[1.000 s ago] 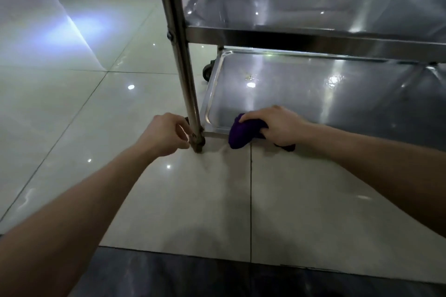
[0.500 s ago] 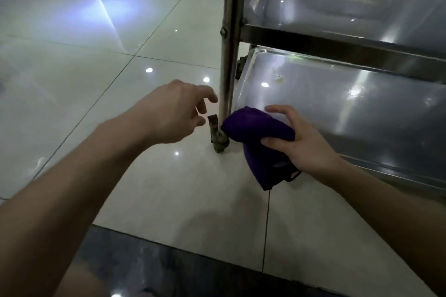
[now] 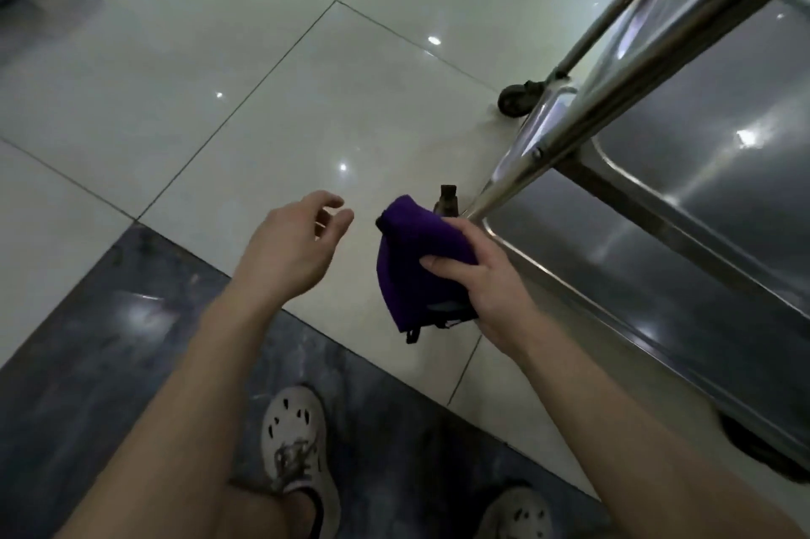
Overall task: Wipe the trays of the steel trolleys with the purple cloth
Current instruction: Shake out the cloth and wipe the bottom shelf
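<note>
My right hand (image 3: 480,280) grips the bunched purple cloth (image 3: 410,262) in the air, just left of the corner of the steel trolley's bottom tray (image 3: 635,275). The cloth hangs clear of the tray. My left hand (image 3: 293,245) hovers a little left of the cloth with loosely bent fingers and holds nothing. The trolley's corner post (image 3: 613,87) rises slanted to the upper right, with a higher tray (image 3: 723,100) behind it.
A black caster wheel (image 3: 515,100) sits on the pale tiled floor at the trolley's far corner. A small brown foot piece (image 3: 448,199) stands by the near post. My two white shoes (image 3: 298,446) rest on a dark marble strip.
My right hand lifted the cloth off the bottom tray's corner and pulled it back. My left hand let go of the post. The view has tilted down towards my feet.
</note>
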`<state>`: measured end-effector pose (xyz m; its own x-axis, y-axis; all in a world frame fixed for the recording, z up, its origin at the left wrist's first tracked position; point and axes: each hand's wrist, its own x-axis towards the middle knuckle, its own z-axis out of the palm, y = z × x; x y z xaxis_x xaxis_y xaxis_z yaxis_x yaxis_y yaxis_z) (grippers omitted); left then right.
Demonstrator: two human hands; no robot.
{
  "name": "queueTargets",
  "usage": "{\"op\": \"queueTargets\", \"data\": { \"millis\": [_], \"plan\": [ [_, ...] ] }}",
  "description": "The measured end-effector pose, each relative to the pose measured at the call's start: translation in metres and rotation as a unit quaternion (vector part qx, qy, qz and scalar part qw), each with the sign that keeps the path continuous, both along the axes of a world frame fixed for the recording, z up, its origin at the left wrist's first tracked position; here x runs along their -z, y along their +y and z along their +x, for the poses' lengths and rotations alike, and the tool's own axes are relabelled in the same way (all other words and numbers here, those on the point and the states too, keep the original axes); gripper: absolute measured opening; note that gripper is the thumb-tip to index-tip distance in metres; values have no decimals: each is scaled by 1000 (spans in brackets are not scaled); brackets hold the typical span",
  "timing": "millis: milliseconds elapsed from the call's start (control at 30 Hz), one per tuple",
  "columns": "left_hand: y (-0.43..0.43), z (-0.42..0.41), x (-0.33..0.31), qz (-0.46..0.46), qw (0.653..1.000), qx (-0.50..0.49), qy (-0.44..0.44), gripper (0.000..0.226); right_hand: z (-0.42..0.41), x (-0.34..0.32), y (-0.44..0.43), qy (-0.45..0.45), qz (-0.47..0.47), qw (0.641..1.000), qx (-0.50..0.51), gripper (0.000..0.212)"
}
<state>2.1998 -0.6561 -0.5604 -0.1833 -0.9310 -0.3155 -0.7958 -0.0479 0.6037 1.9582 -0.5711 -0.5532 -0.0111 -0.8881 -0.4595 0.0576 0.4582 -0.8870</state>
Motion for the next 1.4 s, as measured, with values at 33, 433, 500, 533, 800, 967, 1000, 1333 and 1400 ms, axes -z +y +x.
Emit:
{"op": "queueTargets", "data": {
  "millis": [33, 433, 500, 533, 800, 967, 1000, 1333, 1400],
  "plan": [
    [9, 3, -3, 55, 994, -68, 59, 54, 6, -17, -4, -15, 14, 1000, -7, 43],
    [27, 27, -239, 262, 835, -241, 419, 52, 35, -254, -18, -100, 115, 988, 19, 41],
    [9, 35, -289, 207, 882, -226, 359, 49, 48, -291, -29, -112, 118, 985, 53, 34],
    [-1, 39, -310, 175, 903, -220, 326, 47, 55, -308, -34, -123, 120, 982, 72, 33],
    [-108, 77, -440, 10, 981, -107, 160, 37, 105, -414, -109, 50, 90, 984, 144, 29],
    [-187, 84, -500, -75, 995, -38, 55, 46, 95, -466, -159, 97, 11, 988, 120, 26],
    [-203, 80, -510, -80, 996, -25, 45, 48, 90, -474, -168, 103, 1, 988, 118, 23],
    [-372, -7, -536, 178, 941, 6, 287, 32, 1, -483, -294, 72, 11, 945, 318, 21],
    [-414, -33, -533, 150, 950, 29, 272, 23, -19, -475, -333, 72, 9, 937, 341, 22]
  ]
}}
